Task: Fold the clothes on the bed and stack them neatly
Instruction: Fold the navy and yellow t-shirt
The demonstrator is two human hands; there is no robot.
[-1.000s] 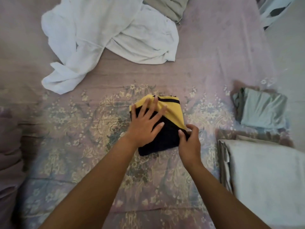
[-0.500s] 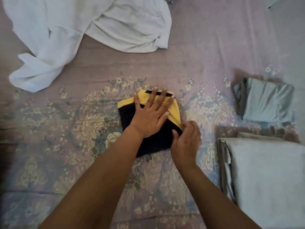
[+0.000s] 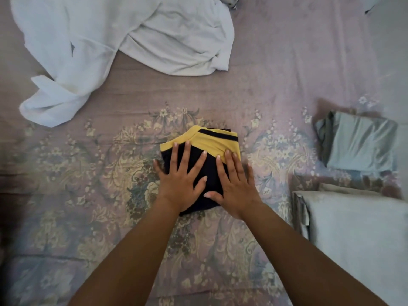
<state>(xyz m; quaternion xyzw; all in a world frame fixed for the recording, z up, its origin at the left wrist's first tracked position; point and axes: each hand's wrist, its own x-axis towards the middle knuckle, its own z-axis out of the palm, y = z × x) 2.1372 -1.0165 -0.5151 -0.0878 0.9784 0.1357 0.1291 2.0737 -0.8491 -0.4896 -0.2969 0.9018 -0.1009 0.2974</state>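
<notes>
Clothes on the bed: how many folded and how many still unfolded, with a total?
Folded: 3, the black and yellow garment, the small grey-green piece, the large pale grey piece.
Unfolded: 1, the white garment.
Total: 4, leaving out scraps cut off at the top edge.

Both hands (image 3: 207, 182) lie on the folded garment (image 3: 205, 146), mid-bed (image 3: 276, 85); folded piles (image 3: 357, 142) right, loose shirt (image 3: 123, 40) behind.
</notes>
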